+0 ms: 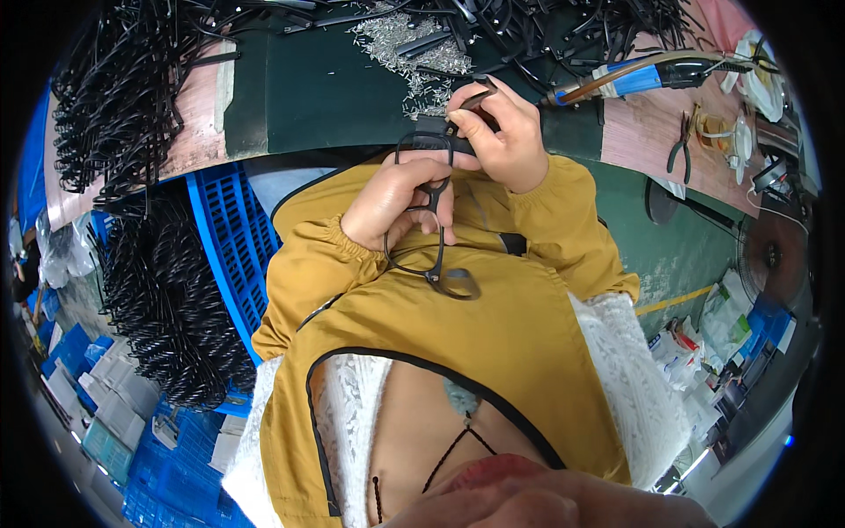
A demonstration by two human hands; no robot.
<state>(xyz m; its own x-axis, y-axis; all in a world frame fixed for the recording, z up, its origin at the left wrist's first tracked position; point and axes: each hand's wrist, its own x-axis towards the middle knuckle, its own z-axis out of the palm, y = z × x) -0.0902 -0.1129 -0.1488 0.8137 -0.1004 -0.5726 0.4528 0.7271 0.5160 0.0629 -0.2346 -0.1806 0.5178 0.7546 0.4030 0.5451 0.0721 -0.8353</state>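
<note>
Glasses frame, black, one: stood on end in the left hand, before the mustard smock and close to the table. Fingers were curled closed about its middle.

Right hand, one: thumb and fingertips were pinched on a slim dark piece near the frame's upper end; whether the two were joined could not be told.

State of work: judged partway on this frame. Its lower end carried a dark curved part, apparently an arm; its upper end seemed unfinished.

Stock, on the green mat: loose black arms, heaped; small shiny pins, scattered. Much appeared left to do.

Black pieces, piled at left, and a bundle against the blue crate: finished or waiting, unclear.

Tools, at right, both out of hand: a blue-barrelled tool; pliers.
</note>
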